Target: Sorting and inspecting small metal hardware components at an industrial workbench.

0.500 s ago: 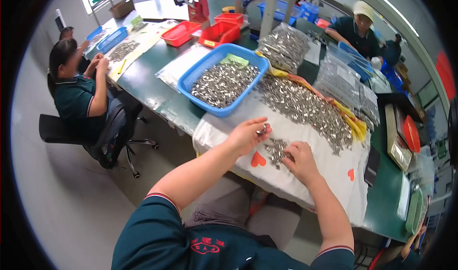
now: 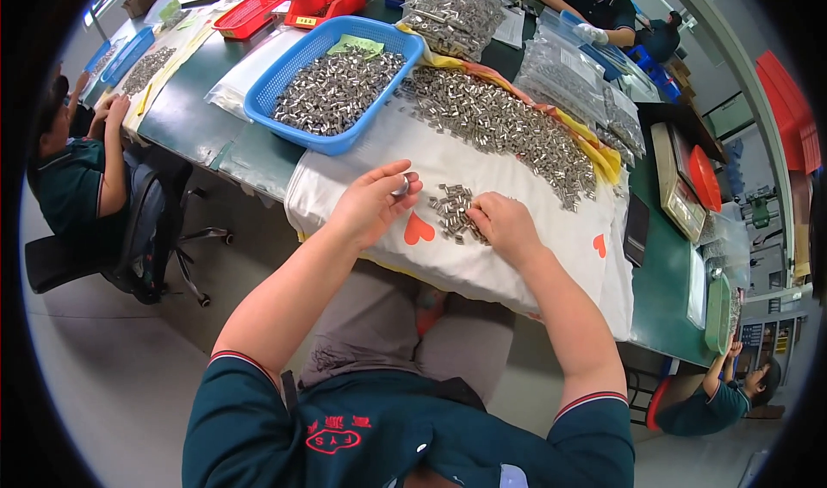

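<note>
My left hand point(image 2: 372, 200) is above the white cloth point(image 2: 345, 221), palm turned inward and fingers curled round a small shiny metal piece point(image 2: 401, 186). To its right lies a small loose pile of short silvery metal pieces point(image 2: 451, 208). At the right edge of that pile is my right hand point(image 2: 510, 228), its thumb and fingers pinched together; the fingers hide whatever is between them. Farther back on the cloth spreads a big heap of similar metal pieces point(image 2: 508, 126). A blue basket point(image 2: 332, 143) full of them, with a yellow-green slip on top, stands at the far left.
Red trays point(image 2: 250, 14) and a bulging clear bag of metal pieces point(image 2: 452, 14) stand behind. More filled bags point(image 2: 564, 70) lie at the right, near an orange-red bowl point(image 2: 705, 178). Co-workers sit left, across the table and lower right. A black chair point(image 2: 95, 255) is at my left.
The whole view has shifted, so the table appears farther left and higher. My right fingers have drawn together at the pile's right edge. My left hand keeps the shiny metal piece.
</note>
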Motion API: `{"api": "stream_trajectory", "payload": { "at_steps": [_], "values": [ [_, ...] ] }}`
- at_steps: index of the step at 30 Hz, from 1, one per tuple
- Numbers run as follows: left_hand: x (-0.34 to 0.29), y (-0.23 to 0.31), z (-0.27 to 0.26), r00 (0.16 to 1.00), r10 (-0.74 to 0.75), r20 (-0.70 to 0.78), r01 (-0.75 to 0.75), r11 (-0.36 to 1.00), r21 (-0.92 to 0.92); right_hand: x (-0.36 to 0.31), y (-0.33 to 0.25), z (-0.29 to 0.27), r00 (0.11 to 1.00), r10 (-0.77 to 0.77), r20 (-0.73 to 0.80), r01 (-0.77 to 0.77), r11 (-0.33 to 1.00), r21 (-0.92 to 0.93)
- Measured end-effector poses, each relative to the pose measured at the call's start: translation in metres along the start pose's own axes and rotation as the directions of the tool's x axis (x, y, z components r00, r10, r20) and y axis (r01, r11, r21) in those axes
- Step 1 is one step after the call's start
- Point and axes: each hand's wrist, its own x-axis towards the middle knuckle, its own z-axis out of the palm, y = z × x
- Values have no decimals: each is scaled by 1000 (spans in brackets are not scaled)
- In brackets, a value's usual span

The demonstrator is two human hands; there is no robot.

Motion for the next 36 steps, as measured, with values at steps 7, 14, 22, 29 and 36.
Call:
{"api": "stream_trajectory", "payload": {
  "at_steps": [7, 14, 22, 29, 36],
  "values": [
    [3, 11, -9, 999, 31, 29, -31, 1000, 0, 30, -9, -19, 959, 249, 134, -255, 966, 28],
    [19, 16, -19, 992, -10, 127, 20, 997, -80, 41, -3, -11, 904, 356, 239, -371, 928, 23],
    [17, 16, -30, 978, -68, 199, 116, 963, -242, 70, -31, -17, 862, 359, 357, -352, 932, -87],
    [20, 18, -28, 966, -97, 238, 147, 967, -206, 190, -82, -18, 982, 80, 170, -100, 988, 117],
    [16, 15, -32, 966, -66, 251, 123, 968, -221, 264, -92, 56, 978, -129, 161, 117, 990, 82]
  ]
}}
